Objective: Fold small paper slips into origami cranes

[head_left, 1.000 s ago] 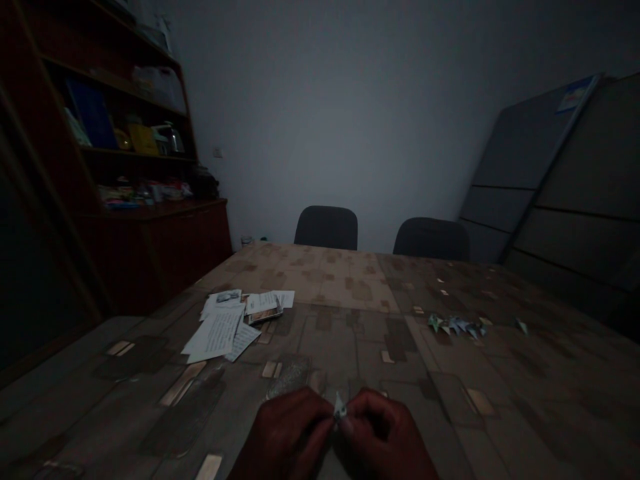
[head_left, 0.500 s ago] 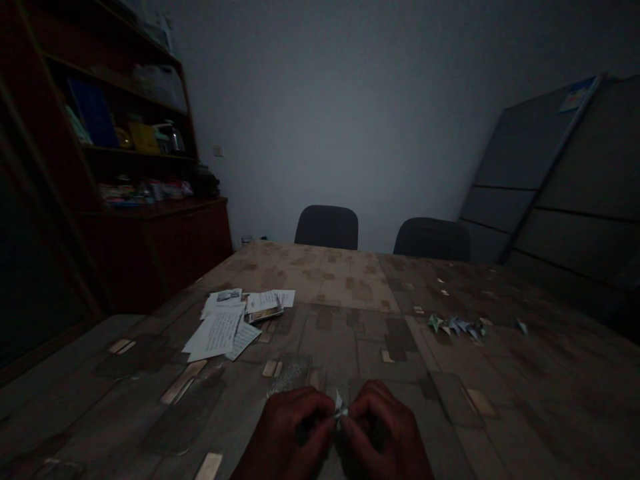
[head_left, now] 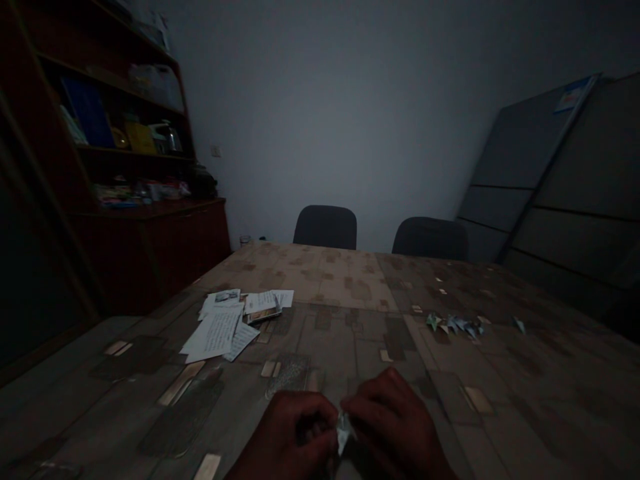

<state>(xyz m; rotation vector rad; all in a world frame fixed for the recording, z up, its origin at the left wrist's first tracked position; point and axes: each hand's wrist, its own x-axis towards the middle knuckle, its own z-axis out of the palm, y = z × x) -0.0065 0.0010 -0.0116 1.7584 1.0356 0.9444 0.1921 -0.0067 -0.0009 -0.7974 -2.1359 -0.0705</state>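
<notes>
Between my hands at the bottom centre is a small piece of folded pale paper (head_left: 343, 433). The fingertips of my left hand (head_left: 295, 433) pinch its left side. My right hand (head_left: 393, 423) has its fingers closed at the paper's upper right edge, index finger over the top. Several small folded paper pieces (head_left: 455, 325) lie in a row on the right part of the table, and one more piece (head_left: 519, 325) lies further right. Fine folds in the held paper are too dark to make out.
Sheets of written paper (head_left: 215, 330) and cards are spread on the left of the patterned table (head_left: 305, 267). Two dark chairs (head_left: 325, 227) stand behind it. A wooden cabinet with shelves (head_left: 185, 233) is at the left, grey panels (head_left: 505, 153) at the right.
My right hand has risen and turned, its fingers now over the top of the folded paper. The paper sits slightly lower and looks wider.
</notes>
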